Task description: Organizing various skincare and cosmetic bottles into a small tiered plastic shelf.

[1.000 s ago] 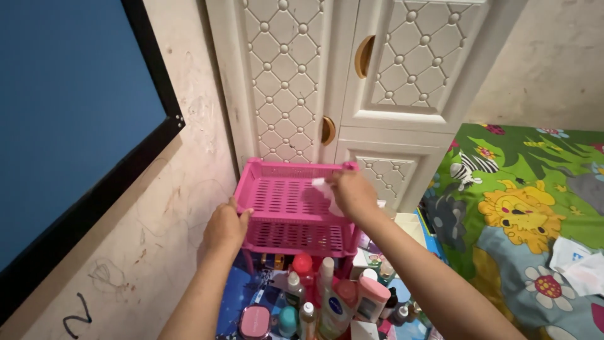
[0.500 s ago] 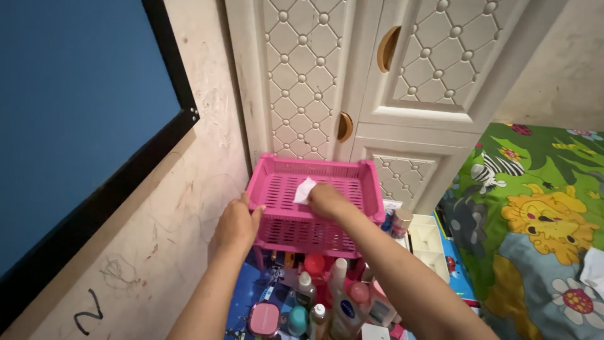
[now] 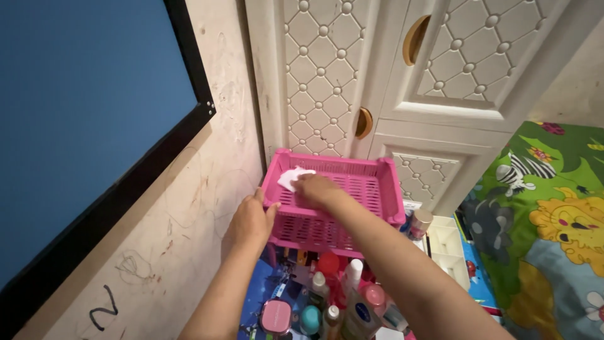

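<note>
A pink slotted plastic basket (image 3: 371, 189) sits on top of a rack in front of a white cabinet. My left hand (image 3: 250, 220) grips the basket's near left corner. My right hand (image 3: 318, 187) reaches inside the basket and presses a small white wipe (image 3: 290, 177) against its far left inner part. The basket holds nothing else that I can see.
Below the basket stand several bottles and tubes (image 3: 340, 302) and a round pink compact (image 3: 275, 317). A white quilted-pattern cabinet (image 3: 390, 82) rises behind. A blue black-framed panel (image 3: 88, 107) hangs on the scribbled wall at left. A bed with animal-print cover (image 3: 553, 220) lies right.
My right hand has slid the white wipe from the basket's right side across to its far left. The left hand keeps its hold on the corner. The view has shifted left.
</note>
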